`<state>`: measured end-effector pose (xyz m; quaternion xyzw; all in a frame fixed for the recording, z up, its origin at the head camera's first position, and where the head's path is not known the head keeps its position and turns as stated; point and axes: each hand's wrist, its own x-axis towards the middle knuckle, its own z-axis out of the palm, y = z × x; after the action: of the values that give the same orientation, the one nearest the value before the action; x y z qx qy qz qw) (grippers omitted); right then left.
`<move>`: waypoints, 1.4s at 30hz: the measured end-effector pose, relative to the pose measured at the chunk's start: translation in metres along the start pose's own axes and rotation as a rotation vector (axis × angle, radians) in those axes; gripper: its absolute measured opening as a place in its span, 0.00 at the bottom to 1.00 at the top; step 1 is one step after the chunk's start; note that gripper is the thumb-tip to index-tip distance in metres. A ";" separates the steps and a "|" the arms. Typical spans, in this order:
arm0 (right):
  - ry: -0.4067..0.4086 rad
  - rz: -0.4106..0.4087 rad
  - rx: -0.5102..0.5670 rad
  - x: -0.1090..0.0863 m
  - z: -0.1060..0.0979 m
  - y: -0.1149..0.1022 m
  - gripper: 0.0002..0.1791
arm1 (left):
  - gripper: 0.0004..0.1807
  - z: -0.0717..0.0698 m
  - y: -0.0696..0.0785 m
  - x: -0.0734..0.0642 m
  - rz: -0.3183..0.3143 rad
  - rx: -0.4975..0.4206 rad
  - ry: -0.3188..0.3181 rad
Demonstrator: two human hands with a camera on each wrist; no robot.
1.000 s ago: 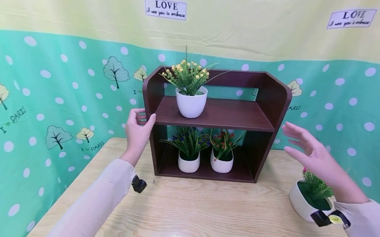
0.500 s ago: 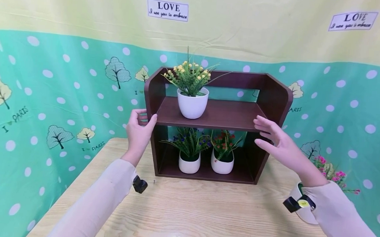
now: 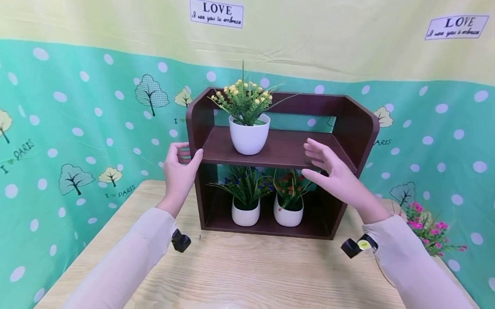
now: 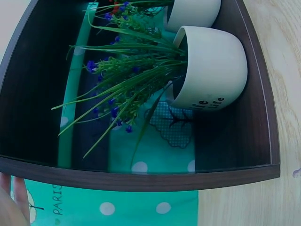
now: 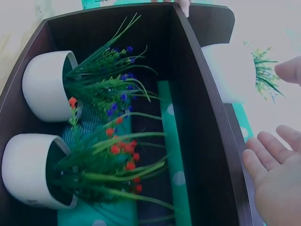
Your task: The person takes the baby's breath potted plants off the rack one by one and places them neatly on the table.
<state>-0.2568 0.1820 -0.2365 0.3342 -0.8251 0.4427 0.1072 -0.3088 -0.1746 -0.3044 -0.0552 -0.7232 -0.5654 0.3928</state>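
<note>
- Shelf (image 3: 360, 127): holding yellow plant (image 3: 246, 113), blue plant (image 3: 246, 201), red plant (image 3: 289, 204); pink plant (image 3: 431, 232) unshelved, right.
- Left hand (image 3: 180, 176): gripping shelf's left side.
- Right hand (image 3: 333, 174): unclenched, empty.

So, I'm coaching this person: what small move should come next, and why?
Perhaps ease the right hand leftward to the yellow-flowered pot: that hand is empty, to the pot's right, while the left hand grips the shelf.
</note>
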 end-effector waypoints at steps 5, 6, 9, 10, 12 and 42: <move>-0.021 0.044 0.006 0.018 0.007 -0.003 0.39 | 0.22 0.001 -0.002 0.001 0.002 0.014 0.002; -0.024 0.054 0.007 0.021 0.008 -0.004 0.40 | 0.22 0.002 -0.002 0.001 0.002 0.015 0.001; -0.029 0.073 0.032 0.030 0.012 -0.006 0.41 | 0.22 0.003 -0.003 0.001 0.001 0.015 0.001; -0.033 0.077 0.035 0.033 0.013 -0.007 0.41 | 0.22 0.003 -0.003 0.001 0.000 0.015 0.002; -0.035 0.082 0.040 0.039 0.018 -0.010 0.42 | 0.22 0.002 -0.004 0.001 -0.003 0.015 0.004; 0.097 0.215 0.195 0.115 0.062 0.018 0.60 | 0.22 0.000 -0.004 0.001 0.001 0.019 0.004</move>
<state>-0.3473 0.0867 -0.2304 0.2310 -0.8031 0.5454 0.0658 -0.3120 -0.1761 -0.3067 -0.0507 -0.7277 -0.5585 0.3949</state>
